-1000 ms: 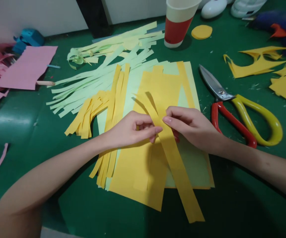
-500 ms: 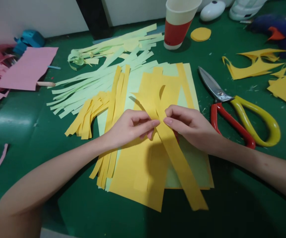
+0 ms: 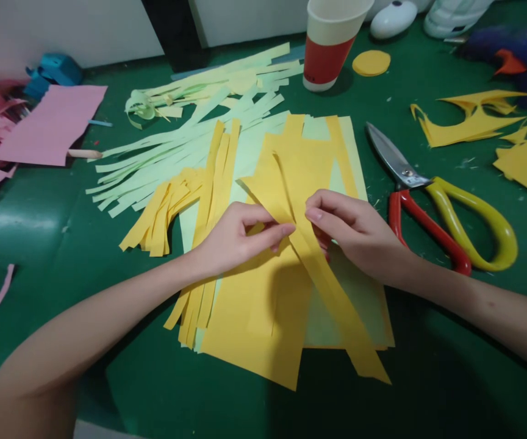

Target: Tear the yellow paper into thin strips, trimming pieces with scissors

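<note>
A long yellow paper strip (image 3: 336, 305) slants from between my hands toward the lower right, its tail passing the edge of the paper beneath. My left hand (image 3: 249, 235) pinches its upper part between thumb and fingers. Close by on the right, my right hand (image 3: 341, 222) is closed, thumb and index fingertip at the strip's right edge. Above the fingers the yellow paper overlaps in a crossing; whether this is one strip or two I cannot tell. Under both hands lie yellow sheets (image 3: 254, 341) on top of pale green paper (image 3: 346, 323).
Scissors (image 3: 410, 177) with red and yellow handles lie right of my right hand. Yellow strips (image 3: 215, 183) and green strips (image 3: 149, 164) spread to the left. A paper cup (image 3: 330, 58) stands behind. Yellow scraps (image 3: 474, 119) lie right, a pink sheet (image 3: 55, 125) left.
The small loop above my fingers has flattened into a narrow fold. The strip's lower end has swung slightly right, and my right fingertips have moved a little away from my left.
</note>
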{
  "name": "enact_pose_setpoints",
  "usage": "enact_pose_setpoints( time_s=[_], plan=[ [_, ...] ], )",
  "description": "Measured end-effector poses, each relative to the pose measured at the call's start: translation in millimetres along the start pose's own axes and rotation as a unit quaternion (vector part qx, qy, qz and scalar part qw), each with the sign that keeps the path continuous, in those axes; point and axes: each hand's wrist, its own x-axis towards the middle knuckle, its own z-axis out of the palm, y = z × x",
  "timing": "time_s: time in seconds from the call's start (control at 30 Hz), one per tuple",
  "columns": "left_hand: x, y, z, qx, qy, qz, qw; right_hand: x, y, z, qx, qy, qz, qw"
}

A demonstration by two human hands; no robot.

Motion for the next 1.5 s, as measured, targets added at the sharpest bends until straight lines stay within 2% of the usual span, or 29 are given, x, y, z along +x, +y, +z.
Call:
enact_pose_setpoints(
  time_s=[0.13, 0.27, 0.33, 0.5, 0.67, 0.87, 1.1, 1.23, 1.33, 1.5],
  plan=[
    [0.0, -0.1, -0.5, 0.004, 0.013, -0.010, 1.000, 1.1, 0.1, -0.1, -0.023, -0.012, -0.022, 0.999],
    [1.6, 1.4, -0.3, 0.025, -0.041, 0.004, 0.999, 1.7, 0.6, 0.2, -0.040, 0.002, -0.034, 0.999],
    [2.1, 2.2, -0.2, 0.031, -0.046, 0.020, 0.998, 1.9, 0.9, 0.2, -0.041, 0.000, -0.029, 0.999],
    [1.1, 2.4, -1.0, 0.047, -0.027, 0.029, 0.998, 1.8, 0.5, 0.3, -0.014, -0.019, -0.010, 1.000],
    [0.4, 1.5, -0.8, 0.054, -0.004, 0.027, 0.998, 0.5, -0.4, 1.6, -0.010, 0.006, -0.007, 1.000],
    [0.7, -0.4, -0.9, 0.045, -0.005, 0.015, 0.999, -0.5, -0.1, 2.3, -0.018, 0.016, -0.001, 1.000],
    [1.2, 1.2, -0.6, 0.020, -0.008, -0.018, 1.000, 0.6, 1.7, 1.7, -0.040, 0.041, -0.026, 0.998],
    [2.1, 4.3, -1.7, 0.025, -0.049, -0.005, 0.998, 0.3, 2.5, 1.0, -0.011, 0.020, -0.009, 1.000],
    [2.1, 5.4, -2.1, 0.020, -0.056, -0.008, 0.998, -0.1, 2.4, 0.8, 0.009, -0.002, 0.002, 1.000],
    [1.4, 4.2, -2.1, 0.026, -0.067, -0.016, 0.997, 1.3, 0.8, 0.8, -0.036, -0.031, -0.021, 0.999]
  ],
)
